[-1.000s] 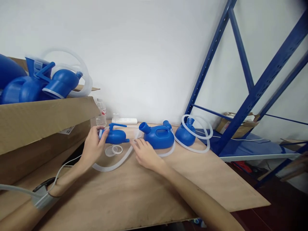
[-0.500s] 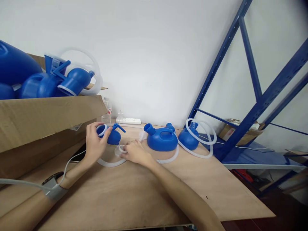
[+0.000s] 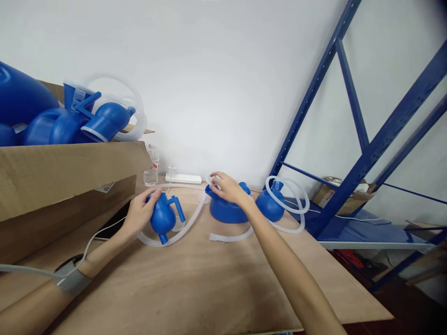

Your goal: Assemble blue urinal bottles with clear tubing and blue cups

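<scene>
My left hand (image 3: 141, 211) is closed round the upper end of a blue plastic bulb-shaped piece (image 3: 163, 216) with a side handle. Its narrow spout points down, just above a clear hose (image 3: 190, 226) lying on the table. My right hand (image 3: 226, 187) is over the open neck of a blue plastic jug (image 3: 226, 213), fingers bent and pinching a small translucent white piece (image 3: 208, 178) mostly hidden by them. Partly behind the blue piece's handle, a translucent white item (image 3: 179, 224) lies on the table.
Left of me, a cardboard box (image 3: 73, 163) holds several blue plastic parts. A second blue jug (image 3: 270, 204) with a coiled hose (image 3: 303, 197) stands at right, near a blue metal shelf (image 3: 366, 232). A power strip (image 3: 183, 178) and water bottle (image 3: 151, 174) sit by the wall.
My right hand has moved from the white ring on the table up and right to the jug's neck. My left hand has turned the blue piece so its spout points down.
</scene>
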Motion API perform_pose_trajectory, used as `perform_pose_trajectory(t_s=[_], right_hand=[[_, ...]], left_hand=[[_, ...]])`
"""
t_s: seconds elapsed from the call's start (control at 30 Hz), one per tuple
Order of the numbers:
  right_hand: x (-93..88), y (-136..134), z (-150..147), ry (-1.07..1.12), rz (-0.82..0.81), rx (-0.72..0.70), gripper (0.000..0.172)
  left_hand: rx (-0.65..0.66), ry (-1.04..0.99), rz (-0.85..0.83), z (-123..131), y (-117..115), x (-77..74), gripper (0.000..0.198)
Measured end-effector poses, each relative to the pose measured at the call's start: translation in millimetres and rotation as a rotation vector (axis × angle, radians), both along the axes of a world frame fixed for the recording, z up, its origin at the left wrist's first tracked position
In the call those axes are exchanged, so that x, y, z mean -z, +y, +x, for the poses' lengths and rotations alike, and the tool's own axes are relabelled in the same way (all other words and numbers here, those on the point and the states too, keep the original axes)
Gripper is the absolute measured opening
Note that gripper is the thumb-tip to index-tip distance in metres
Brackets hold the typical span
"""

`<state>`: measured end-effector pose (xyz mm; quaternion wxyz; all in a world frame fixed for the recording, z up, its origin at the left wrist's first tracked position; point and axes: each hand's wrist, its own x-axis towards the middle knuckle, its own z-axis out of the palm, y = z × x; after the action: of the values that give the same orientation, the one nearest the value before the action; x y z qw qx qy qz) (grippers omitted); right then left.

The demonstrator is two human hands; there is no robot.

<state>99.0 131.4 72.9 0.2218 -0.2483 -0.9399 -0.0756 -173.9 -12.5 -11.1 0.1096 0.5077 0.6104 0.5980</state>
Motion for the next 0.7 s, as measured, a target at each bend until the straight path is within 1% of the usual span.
perform_pose_trajectory(t_s=[0.07, 0.13, 0.23, 0.33, 0.4, 0.53, 0.7], right_hand=[[7.4, 14, 0, -0.133, -0.046, -0.049, 0.022], [18.7, 24, -2, -0.151, -0.033, -0.053, 0.026], [37.3, 31, -4, -0.05, 0.011, -0.071, 0.026], [53.0, 36, -4, 0.085, -0.007, -0.087, 0.025], [60.4, 40, -5, 0.12, -0.023, -0.085, 0.025], [66.5, 44, -8, 0.135, -0.023, -0.082, 0.022], [62.7, 33, -15, 0.163, -0.052, -0.017, 0.026]], left_hand=[[0.043, 0.021, -0.054, 2, 2, 3.0, 0.058], [0.057, 0.042, -0.111, 3, 3, 6.2, 0.059], [0.059, 0.045, -0.176, 1, 5, 10.4, 0.061], [0.048, 0.033, -0.202, -2, 7, 13.3, 0.062], [0.045, 0.021, -0.21, -2, 8, 14.6, 0.061], [0.039, 0.022, -0.203, -1, 9, 15.7, 0.058], [0.048, 0.054, -0.216, 1, 8, 16.3, 0.059]])
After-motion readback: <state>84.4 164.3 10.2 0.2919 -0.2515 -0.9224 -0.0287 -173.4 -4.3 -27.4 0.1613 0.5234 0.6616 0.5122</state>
